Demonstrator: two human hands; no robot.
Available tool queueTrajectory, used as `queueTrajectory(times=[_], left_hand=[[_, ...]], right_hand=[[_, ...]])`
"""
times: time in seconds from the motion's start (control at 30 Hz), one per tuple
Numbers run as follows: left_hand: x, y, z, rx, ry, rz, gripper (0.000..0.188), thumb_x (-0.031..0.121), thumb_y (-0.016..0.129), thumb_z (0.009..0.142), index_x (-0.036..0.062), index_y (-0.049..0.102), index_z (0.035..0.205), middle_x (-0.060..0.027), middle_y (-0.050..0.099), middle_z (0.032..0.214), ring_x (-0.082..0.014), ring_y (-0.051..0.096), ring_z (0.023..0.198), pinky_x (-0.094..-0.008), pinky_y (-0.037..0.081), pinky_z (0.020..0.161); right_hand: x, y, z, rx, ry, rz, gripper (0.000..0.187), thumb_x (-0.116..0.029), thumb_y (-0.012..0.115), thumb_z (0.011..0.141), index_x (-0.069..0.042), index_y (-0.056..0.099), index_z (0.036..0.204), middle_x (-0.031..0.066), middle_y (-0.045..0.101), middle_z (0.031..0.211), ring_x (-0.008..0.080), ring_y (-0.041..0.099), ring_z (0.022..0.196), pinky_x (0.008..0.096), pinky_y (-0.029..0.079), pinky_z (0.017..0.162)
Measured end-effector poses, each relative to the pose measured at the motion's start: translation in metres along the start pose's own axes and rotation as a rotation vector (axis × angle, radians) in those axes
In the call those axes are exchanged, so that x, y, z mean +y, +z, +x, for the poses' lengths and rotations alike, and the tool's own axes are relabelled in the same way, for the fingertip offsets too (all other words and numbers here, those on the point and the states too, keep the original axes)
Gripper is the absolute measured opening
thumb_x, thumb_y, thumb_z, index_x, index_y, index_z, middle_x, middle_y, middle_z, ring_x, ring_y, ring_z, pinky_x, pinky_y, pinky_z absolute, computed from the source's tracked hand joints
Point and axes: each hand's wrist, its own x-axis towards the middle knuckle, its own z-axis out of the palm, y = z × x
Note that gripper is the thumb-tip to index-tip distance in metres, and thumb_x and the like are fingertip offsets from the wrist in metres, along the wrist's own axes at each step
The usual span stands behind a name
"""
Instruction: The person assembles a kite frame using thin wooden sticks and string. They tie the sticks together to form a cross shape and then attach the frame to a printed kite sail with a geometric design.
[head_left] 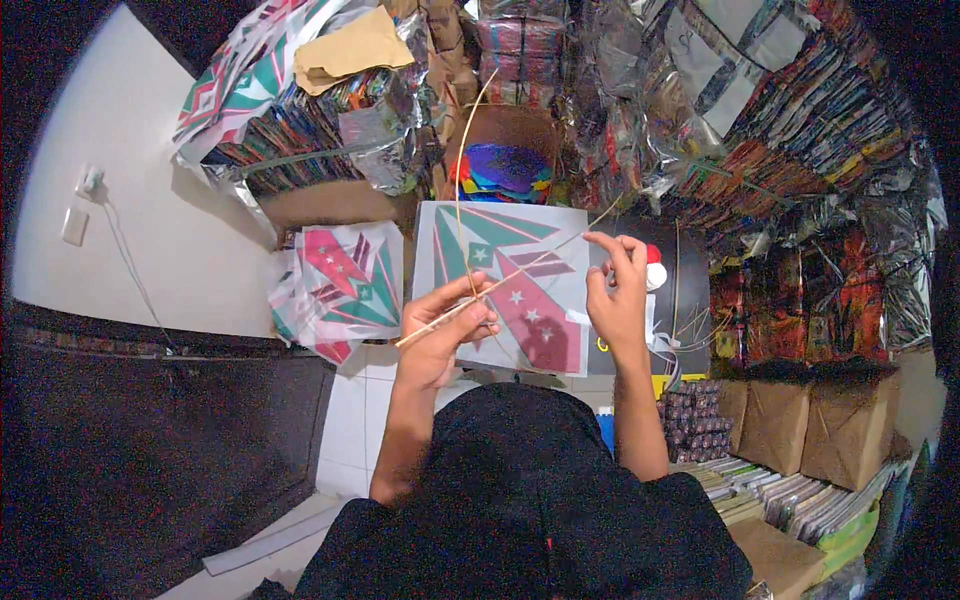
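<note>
At nine o'clock a pale wall (150, 200) carries a switch plate and a plugged-in cable, and below it the floor is dark beside white tiles (350, 420). Toward ten o'clock a loose pile of printed paper sheets (345, 285), pink, green and white, lies just left of the hands. The left hand (440, 325) sits just left of centre, its fingers closed together around the lower end of a thin bamboo stick (500, 285), a pale straw-coloured sliver that slants up toward two o'clock. The stick lies across a square paper kite sheet (500, 260), white-edged with a green arrow shape, a dark pink band and small white stars, which fills the centre of the view. A second thin sliver (462, 170) curves up from the sheet toward twelve o'clock. The right hand (615, 290), just right of centre, pinches the upper end of the stick between thumb and forefinger, the other fingers loosely curled. Behind it stands a dark round container (685, 290); what it holds cannot be told. At twelve o'clock an open cardboard box (505, 165) holds brightly coloured folded paper. At one to three o'clock, stacks of plastic-wrapped kites (800, 130) crowd the shelves, and at four o'clock brown paper-wrapped bundles (790, 425) stand above flat stacks of printed sheets (770, 495).
</note>
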Motion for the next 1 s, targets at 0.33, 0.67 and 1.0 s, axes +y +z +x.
queueTrajectory(times=[0.33, 0.67, 1.0], left_hand=[[0.000, 0.000, 0.000, -0.010, 0.001, -0.017, 0.046, 0.002, 0.071, 0.087, -0.0042, 0.057, 0.131, -0.0162, 0.067, 0.117, -0.0234, 0.072, 0.088, -0.0399, 0.065, 0.075], [0.001, 0.002, -0.001, -0.021, 0.001, -0.017, 0.045, 0.002, 0.071, 0.087, -0.0037, 0.058, 0.130, -0.0155, 0.067, 0.119, -0.0225, 0.071, 0.088, -0.0392, 0.065, 0.075], [0.002, 0.002, 0.001, -0.018, 0.003, 0.030, 0.044, 0.004, 0.071, 0.088, -0.0041, 0.058, 0.129, -0.0150, 0.066, 0.119, -0.0219, 0.071, 0.089, -0.0385, 0.064, 0.076]], right_hand=[[0.000, -0.002, 0.003, 0.014, -0.050, -0.085, 0.042, 0.002, 0.054, 0.080, -0.009, 0.066, 0.119, 0.0175, 0.048, 0.110, 0.0261, 0.055, 0.089, 0.0337, 0.050, 0.076], [-0.013, 0.007, -0.002, -0.002, -0.096, -0.137, 0.042, 0.000, 0.056, 0.078, -0.010, 0.067, 0.117, 0.0173, 0.050, 0.109, 0.0316, 0.056, 0.092, 0.0397, 0.049, 0.080], [-0.030, 0.019, -0.015, -0.112, -0.156, -0.022, 0.044, 0.000, 0.059, 0.074, -0.009, 0.068, 0.116, 0.0155, 0.051, 0.107, 0.0312, 0.056, 0.092, 0.0409, 0.047, 0.082]])
